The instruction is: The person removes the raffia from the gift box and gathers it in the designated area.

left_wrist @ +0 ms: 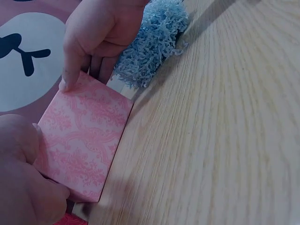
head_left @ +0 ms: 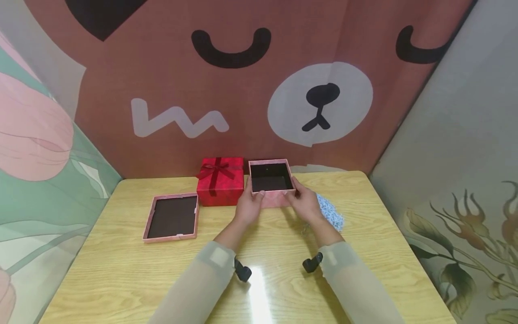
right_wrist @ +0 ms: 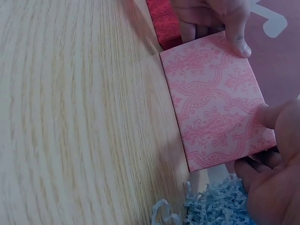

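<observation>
Both hands hold a pink patterned gift box base (head_left: 276,199) with a dark inside, its opening facing up and toward the head camera. My left hand (head_left: 248,206) grips its left side, thumb on the front wall. On the opposite side my right hand (head_left: 304,202) grips it the same way. The inside shows no contents. In the right wrist view the box's front wall (right_wrist: 215,103) shows a floral print. Blue crinkled paper shred (head_left: 331,213) lies beside and partly behind my right wrist; in the left wrist view the shred (left_wrist: 147,44) sits past the right hand.
A red gift box (head_left: 220,184) with a dark ribbon bow stands left of the pink box. Farther left lies a pink-rimmed lid (head_left: 171,218), dark inside up. A bear-print curtain (head_left: 170,81) hangs behind the wooden table (head_left: 133,279).
</observation>
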Available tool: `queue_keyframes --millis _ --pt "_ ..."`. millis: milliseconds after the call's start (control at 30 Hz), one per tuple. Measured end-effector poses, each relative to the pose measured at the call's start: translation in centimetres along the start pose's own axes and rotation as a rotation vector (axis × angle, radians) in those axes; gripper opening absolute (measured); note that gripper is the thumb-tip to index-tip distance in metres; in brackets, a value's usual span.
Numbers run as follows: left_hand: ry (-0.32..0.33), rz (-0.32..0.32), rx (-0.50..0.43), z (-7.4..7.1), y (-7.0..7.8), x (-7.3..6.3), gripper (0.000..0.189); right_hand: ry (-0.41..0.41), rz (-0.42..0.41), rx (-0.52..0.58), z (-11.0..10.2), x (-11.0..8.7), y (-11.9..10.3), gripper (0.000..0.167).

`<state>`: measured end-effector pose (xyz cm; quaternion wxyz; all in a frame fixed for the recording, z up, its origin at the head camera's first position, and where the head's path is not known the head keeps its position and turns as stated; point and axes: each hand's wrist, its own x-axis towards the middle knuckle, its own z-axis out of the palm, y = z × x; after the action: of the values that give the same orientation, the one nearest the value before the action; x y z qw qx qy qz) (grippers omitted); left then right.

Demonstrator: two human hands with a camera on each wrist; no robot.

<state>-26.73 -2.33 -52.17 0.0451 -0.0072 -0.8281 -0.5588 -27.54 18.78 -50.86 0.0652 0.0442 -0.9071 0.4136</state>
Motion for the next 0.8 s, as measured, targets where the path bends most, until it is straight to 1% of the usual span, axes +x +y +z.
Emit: queue_keyframes --millis 133,333,533,667,800 --pt "-0.016 0.003 0.010 0.3 0.2 0.6 0.078 0.012 0.001 -0.016 0.0 0.2 -0.2 0.069" --pt "-0.021 -0.020 0.023 0.5 0.5 1.1 0.077 -0.009 0.008 -0.019 0.1 0.3 -0.5 0.069" --pt "0.007 -0.030 0.026 0.7 1.1 1.1 0.077 -0.050 0.006 -0.023 -0.1 0.2 -0.8 0.076" --pt "0.028 -0.022 0.049 1.1 1.5 1.2 0.076 -0.091 0.033 -0.011 -0.2 0.2 -1.0 0.084" --pt "0.040 -0.031 0.072 1.4 1.7 1.3 0.075 -0.112 0.058 0.014 -0.3 0.1 -1.0 0.088"
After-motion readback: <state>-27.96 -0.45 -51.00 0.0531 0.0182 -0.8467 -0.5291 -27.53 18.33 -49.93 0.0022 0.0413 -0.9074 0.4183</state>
